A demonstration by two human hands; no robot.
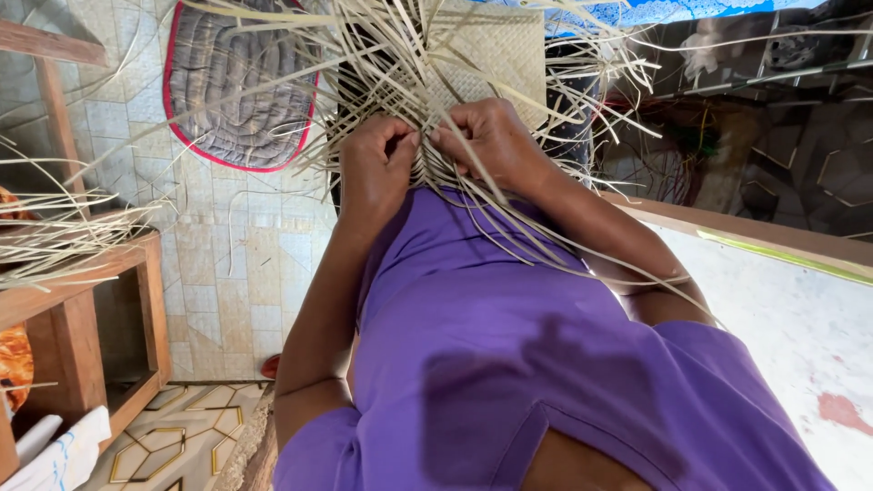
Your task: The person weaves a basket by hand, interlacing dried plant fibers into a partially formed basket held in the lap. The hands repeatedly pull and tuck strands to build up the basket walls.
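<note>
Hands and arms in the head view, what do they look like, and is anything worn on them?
Both arms are bare from the shoulder down; the purple top appears sleeveless. The left hand and right hand are bare too: no gloves, and no rings, watch or bracelets that I can see. The fingertips are partly hidden among pale strips.

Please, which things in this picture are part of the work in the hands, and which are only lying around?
In the work:
- left hand and right hand, pinching strips
- loose strips
- woven mat

Lying about:
- quilted cushion on the tiled floor
- wooden bench with spare strips
- white cloth
</note>
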